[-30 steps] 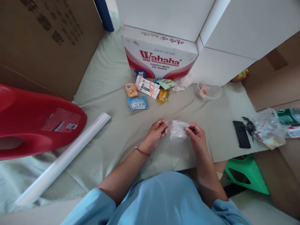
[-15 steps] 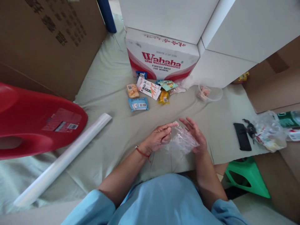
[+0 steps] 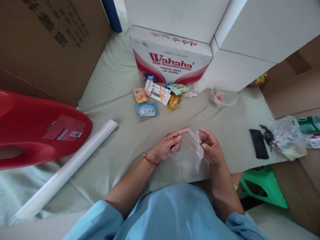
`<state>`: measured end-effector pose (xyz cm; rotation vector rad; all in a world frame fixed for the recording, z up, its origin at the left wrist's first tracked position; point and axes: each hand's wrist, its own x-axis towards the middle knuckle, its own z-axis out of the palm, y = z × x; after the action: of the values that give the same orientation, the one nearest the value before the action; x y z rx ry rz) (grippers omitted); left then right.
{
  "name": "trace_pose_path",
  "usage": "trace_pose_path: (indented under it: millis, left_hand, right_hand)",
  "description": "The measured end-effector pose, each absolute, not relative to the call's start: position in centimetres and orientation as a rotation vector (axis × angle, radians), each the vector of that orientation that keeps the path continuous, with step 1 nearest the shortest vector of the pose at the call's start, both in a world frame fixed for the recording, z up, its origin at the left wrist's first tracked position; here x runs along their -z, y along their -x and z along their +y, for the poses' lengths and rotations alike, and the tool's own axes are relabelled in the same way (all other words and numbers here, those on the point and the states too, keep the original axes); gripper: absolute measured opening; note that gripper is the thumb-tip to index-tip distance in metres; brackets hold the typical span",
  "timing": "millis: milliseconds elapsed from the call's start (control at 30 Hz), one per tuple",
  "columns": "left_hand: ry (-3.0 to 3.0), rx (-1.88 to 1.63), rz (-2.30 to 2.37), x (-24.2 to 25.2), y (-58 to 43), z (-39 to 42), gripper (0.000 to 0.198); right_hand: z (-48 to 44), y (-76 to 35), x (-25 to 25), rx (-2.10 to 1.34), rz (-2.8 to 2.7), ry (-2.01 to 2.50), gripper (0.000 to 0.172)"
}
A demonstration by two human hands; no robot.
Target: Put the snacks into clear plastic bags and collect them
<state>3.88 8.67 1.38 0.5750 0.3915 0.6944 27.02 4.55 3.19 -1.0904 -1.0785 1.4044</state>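
A clear plastic bag (image 3: 188, 150) hangs between my two hands above the cloth-covered table. My left hand (image 3: 169, 144) is closed on the bag's left side, its index finger stretched along the top edge. On the other side, my right hand (image 3: 212, 146) pinches the bag's gathered edge between thumb and fingers. Beyond them lie small snack packets: a blue packet (image 3: 146, 109), an orange-brown packet (image 3: 140, 95), a white packet with a stick picture (image 3: 157, 92), a yellow packet (image 3: 174, 101) and a pale green packet (image 3: 178, 88).
A Wahaba-style water carton (image 3: 172, 60), lettered "Wahaha", stands behind the snacks. A clear plastic tub (image 3: 230, 98) holds something pinkish. To the left lie a red plastic object (image 3: 45, 130) and a shiny roll (image 3: 72, 166). A phone (image 3: 259, 144), keys (image 3: 267, 136) and a green stool (image 3: 265, 186) are right.
My right hand has gone from spread fingers to a pinch on the bag's edge. The bag now hangs more upright and stretched; my left hand has barely moved.
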Motion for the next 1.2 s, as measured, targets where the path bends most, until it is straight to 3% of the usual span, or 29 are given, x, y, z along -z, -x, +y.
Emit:
trace_pose_path:
  millis: [233,367,567,700,1000,1200]
  left_hand:
    - [-0.624,-0.599,0.392,-1.6,-3.8,8.6,0.072]
    - [-0.649,-0.574,0.415,-1.7,-3.8,8.8,0.073]
    - [-0.582,-0.607,0.444,-1.5,-3.5,9.1,0.069]
    - [-0.585,-0.585,0.443,-1.5,-3.6,9.0,0.064]
    - [-0.532,-0.612,0.477,-1.5,-3.4,9.2,0.063]
    - [-0.513,-0.676,0.459,-1.3,-3.3,9.6,0.06]
  right_hand:
    - [5.3,-26.4,-4.1,-1.188,-1.503,1.072,0.067]
    - [5.3,-26.1,-5.2,-1.157,-1.517,1.087,0.027]
    - [4.9,-27.6,-6.2,-1.175,-1.401,1.114,0.01]
    - [5.5,-27.5,-6.5,-1.102,-1.675,1.142,0.026]
    - [5.4,-28.6,-5.0,-1.02,-1.732,1.159,0.006]
    - [3.5,-31.0,-4.3,-1.026,-1.487,1.28,0.008]
